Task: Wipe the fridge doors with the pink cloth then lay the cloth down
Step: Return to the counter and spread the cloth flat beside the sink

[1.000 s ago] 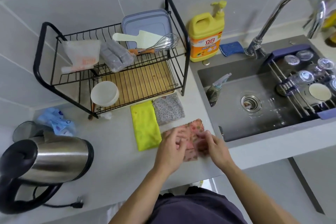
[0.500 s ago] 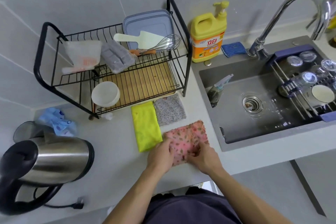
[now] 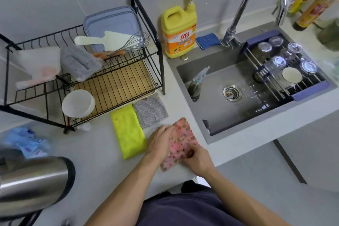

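The pink flower-print cloth (image 3: 183,137) lies on the white counter (image 3: 95,152), between a yellow cloth and the sink, with a crease running along its length. My left hand (image 3: 159,142) rests flat on the cloth's left side, fingers fairly straight. At the cloth's near right edge, my right hand (image 3: 197,158) pinches the fabric with curled fingers. No fridge door is in view.
A yellow cloth (image 3: 128,132) and a grey patterned cloth (image 3: 150,109) lie just left of the pink one. Behind them stands a black dish rack (image 3: 157,46) with a white bowl (image 3: 78,103). The sink (image 3: 198,130) is right, a steel kettle (image 3: 34,183) near left, a detergent bottle (image 3: 178,29) behind.
The cloth lay spread wide half a second ago; now it is narrower with a lengthwise crease. My left hand has moved up onto it and my right hand has shifted right.
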